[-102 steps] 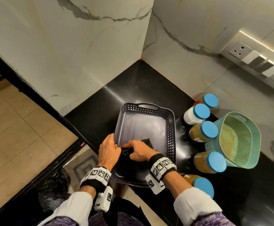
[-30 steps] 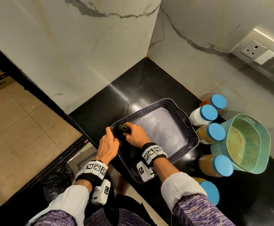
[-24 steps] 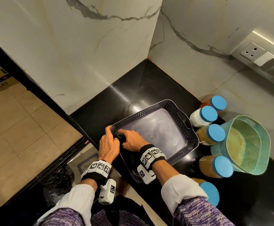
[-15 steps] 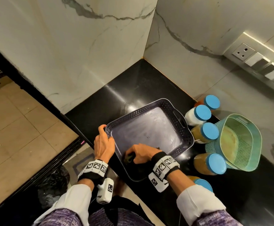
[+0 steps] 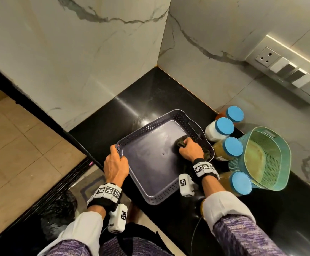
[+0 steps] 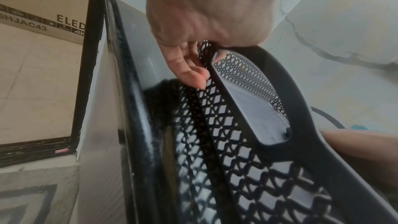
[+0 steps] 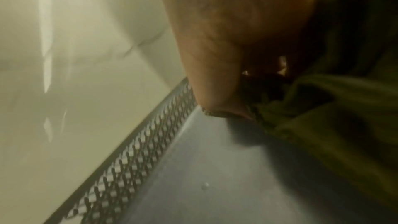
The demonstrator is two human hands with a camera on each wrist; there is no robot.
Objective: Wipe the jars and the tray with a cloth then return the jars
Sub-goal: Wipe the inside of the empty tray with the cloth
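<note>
A grey perforated tray (image 5: 146, 163) lies on the black counter, its near corner past the counter's edge. My left hand (image 5: 115, 161) grips the tray's left handle (image 6: 286, 108), fingers curled under the rim. My right hand (image 5: 190, 149) holds a bunched dark green cloth (image 5: 181, 142) and presses it on the tray floor near the right wall (image 7: 133, 146); the cloth (image 7: 323, 117) shows beside the fist. Several blue-lidded jars (image 5: 232, 146) stand on the counter right of the tray.
A teal perforated basket (image 5: 266, 157) stands behind the jars at the right. Marble walls meet in the corner behind the tray. A socket panel (image 5: 289, 74) is on the right wall. The counter's edge drops to a tiled floor at the left.
My right hand has swept the cloth from the tray's near-left part across the floor to its right side. The left hand keeps its hold on the handle.
</note>
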